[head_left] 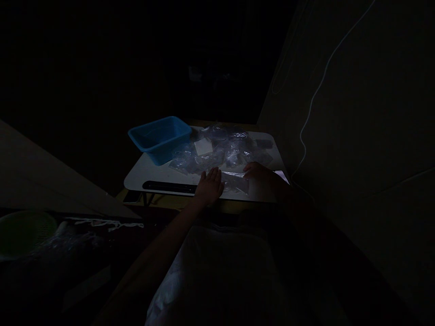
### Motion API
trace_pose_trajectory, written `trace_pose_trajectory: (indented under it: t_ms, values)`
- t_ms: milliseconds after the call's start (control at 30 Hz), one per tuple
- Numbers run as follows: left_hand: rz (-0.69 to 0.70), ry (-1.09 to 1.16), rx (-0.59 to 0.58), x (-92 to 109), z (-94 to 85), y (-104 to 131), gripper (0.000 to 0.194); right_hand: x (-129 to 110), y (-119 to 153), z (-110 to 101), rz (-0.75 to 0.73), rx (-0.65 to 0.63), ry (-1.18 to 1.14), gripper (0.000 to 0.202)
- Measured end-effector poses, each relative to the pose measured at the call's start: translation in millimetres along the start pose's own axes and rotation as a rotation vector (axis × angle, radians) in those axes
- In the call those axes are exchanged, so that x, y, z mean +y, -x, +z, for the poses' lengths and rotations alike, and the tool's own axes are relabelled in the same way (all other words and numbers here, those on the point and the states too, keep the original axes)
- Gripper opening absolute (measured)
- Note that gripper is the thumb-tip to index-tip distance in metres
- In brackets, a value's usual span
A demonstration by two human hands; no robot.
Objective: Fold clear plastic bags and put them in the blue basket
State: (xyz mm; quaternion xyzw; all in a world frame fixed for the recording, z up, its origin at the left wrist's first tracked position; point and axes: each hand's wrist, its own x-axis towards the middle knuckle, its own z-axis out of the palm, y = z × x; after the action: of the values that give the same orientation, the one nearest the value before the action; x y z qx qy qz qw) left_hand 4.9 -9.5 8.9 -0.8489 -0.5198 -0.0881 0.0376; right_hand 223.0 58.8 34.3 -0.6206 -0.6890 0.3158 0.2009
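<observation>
A clear plastic bag (235,183) lies flat near the front edge of the small white table, between my two hands. My left hand (210,184) rests palm down at the bag's left end, fingers stretched out. At its right end, the bent fingers of my right hand (257,172) pinch the bag's edge. Beyond my hands spreads a loose heap of crinkled clear plastic bags (234,154). A white square piece (203,146) sits on top of the heap; its kind is hard to tell in this dim light.
A blue plastic basin (159,140) stands at the table's back left. Along the front edge of the white table (136,174) runs a black slot (170,186). A white cable (311,106) hangs down the right wall. A green basket (27,233) sits low at left.
</observation>
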Motion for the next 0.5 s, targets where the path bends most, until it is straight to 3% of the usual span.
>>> trace_pose_trajectory:
  t_ms: [167,300,400,500]
  values:
    - [-0.004,0.13,0.022,-2.0,-0.3,0.9,0.049,-3.4,7.0,-3.7,-0.029,0.054,-0.153,0.018]
    - [-0.009,0.453,0.115,-14.9,-2.5,-4.6,0.045,-10.4,13.3,-9.4,-0.111,0.104,-0.377,0.022]
    - [-0.032,0.68,0.192,-24.8,-9.6,-17.6,0.041,-17.8,14.5,-13.4,-0.14,0.065,-0.454,0.024]
    - [-0.049,0.829,0.164,-26.4,-18.5,-38.0,0.039,-27.2,13.6,-17.8,-0.207,0.016,-0.466,0.026]
